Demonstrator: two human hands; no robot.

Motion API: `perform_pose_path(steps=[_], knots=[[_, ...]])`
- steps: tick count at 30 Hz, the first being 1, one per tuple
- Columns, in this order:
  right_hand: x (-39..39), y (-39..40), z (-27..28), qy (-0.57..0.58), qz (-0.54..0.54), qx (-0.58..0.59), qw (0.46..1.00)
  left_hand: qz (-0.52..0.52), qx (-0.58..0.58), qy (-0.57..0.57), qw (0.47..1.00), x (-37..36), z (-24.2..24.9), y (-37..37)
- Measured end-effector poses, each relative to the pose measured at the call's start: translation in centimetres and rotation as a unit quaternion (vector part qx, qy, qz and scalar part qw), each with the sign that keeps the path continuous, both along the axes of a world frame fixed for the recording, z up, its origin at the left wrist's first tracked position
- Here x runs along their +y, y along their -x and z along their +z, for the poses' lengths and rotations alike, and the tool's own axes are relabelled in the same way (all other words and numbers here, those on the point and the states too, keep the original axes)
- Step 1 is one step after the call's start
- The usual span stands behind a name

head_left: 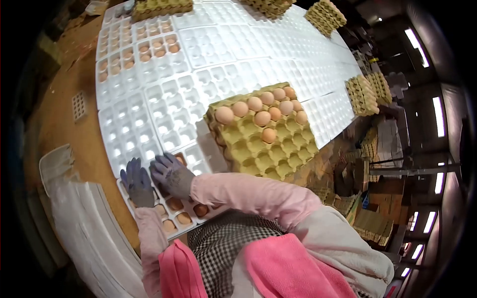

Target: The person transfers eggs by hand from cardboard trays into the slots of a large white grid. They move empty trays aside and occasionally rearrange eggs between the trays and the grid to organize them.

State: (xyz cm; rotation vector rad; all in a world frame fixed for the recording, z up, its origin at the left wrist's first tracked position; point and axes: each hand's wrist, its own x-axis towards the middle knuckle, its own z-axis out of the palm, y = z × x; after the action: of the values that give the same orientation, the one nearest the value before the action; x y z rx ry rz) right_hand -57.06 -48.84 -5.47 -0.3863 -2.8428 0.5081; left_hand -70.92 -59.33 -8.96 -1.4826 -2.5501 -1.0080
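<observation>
Both my hands wear grey gloves and rest palm down on a white plastic egg carton [196, 221] at the near table edge. My left hand [137, 183] and my right hand [171, 174] lie side by side over its cells, fingers spread. Brown eggs [184, 217] fill the cells just below my hands. Whether an egg sits under either palm is hidden. To the right stands a stack of yellow pulp trays [266, 151], its top tray partly filled with eggs [262, 118] along the far rows.
White plastic cartons [164, 107] cover the long table, most with nothing in them; some at the far left hold eggs [144, 49]. More yellow tray stacks [361, 94] stand along the right edge and far end. Piled white cartons [84, 223] lie at my left.
</observation>
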Motion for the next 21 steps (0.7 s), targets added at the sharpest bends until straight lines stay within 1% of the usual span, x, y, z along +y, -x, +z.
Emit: perform_pose_path(steps=[1, 2, 3, 4, 5, 6, 7, 8, 10, 11, 13, 14, 15, 16, 17, 18, 20, 21], knots=[[0.5, -2.0, 3.7, 0.092, 0.026, 0.015, 0.995, -0.008, 0.000, 0.000, 1.000, 0.0, 0.1, 0.0], [1.4, -4.3, 7.5, 0.152, 0.027, -0.002, 0.988, -0.015, 0.001, 0.000, 1.000, 0.0, 0.4, -0.1], [3.3, -7.2, 11.0, 0.143, 0.037, 0.087, 0.985, -0.017, -0.072, -0.015, 0.997, 0.1, 0.6, -0.4], [5.5, -10.0, 11.9, 0.115, 0.012, 0.152, 0.982, -0.018, -0.068, -0.012, 0.997, 0.1, 0.6, -0.7], [7.5, -12.7, 16.0, 0.041, -0.062, 0.115, 0.991, -0.017, -0.063, -0.010, 0.998, 0.1, 0.4, -1.1], [9.4, -15.9, 17.0, -0.004, -0.122, 0.047, 0.991, -0.014, -0.057, -0.007, 0.998, 0.2, 0.4, -1.4], [11.5, -18.8, 18.5, -0.058, -0.143, -0.031, 0.987, 0.001, -0.029, 0.017, 0.999, 0.6, 0.3, -1.4], [13.0, -21.2, 18.6, -0.065, -0.143, -0.102, 0.982, 0.044, -0.047, 0.014, 0.998, 1.3, 0.2, -1.6], [15.1, -24.1, 16.5, -0.053, -0.085, -0.086, 0.991, 0.136, -0.080, 0.010, 0.987, 2.5, 0.0, -2.2], [16.0, -24.8, 15.9, -0.033, -0.063, -0.066, 0.995, 0.137, -0.051, 0.040, 0.988, 2.5, -0.4, -1.9], [17.8, -25.6, 14.8, 0.006, -0.024, -0.023, 0.999, 0.148, -0.089, -0.007, 0.985, 4.7, 3.0, -4.0], [17.9, -26.4, 15.1, 0.106, -0.073, 0.048, 0.991, 0.146, -0.107, -0.031, 0.983, 6.7, 5.3, -5.4], [17.8, -27.7, 16.3, 0.204, -0.122, 0.115, 0.965, 0.046, -0.129, -0.071, 0.988, 9.3, 9.1, -7.6], [18.1, -29.2, 17.3, 0.300, -0.168, 0.175, 0.923, -0.054, -0.152, -0.108, 0.981, 12.0, 13.2, -10.4], [19.0, -30.8, 17.9, 0.431, -0.252, 0.226, 0.836, -0.120, -0.110, -0.078, 0.983, 14.4, 16.3, -13.1], [20.3, -32.5, 18.2, 0.548, -0.326, 0.267, 0.723, -0.185, -0.068, -0.048, 0.979, 16.4, 18.1, -14.7], [24.2, -35.9, 16.9, 0.562, -0.295, 0.266, 0.726, -0.229, 0.002, 0.112, 0.967, 18.7, 16.9, -15.0], [25.4, -36.6, 16.5, 0.352, -0.247, 0.158, 0.889, -0.207, -0.072, 0.096, 0.971, 18.9, 16.6, -15.0]])
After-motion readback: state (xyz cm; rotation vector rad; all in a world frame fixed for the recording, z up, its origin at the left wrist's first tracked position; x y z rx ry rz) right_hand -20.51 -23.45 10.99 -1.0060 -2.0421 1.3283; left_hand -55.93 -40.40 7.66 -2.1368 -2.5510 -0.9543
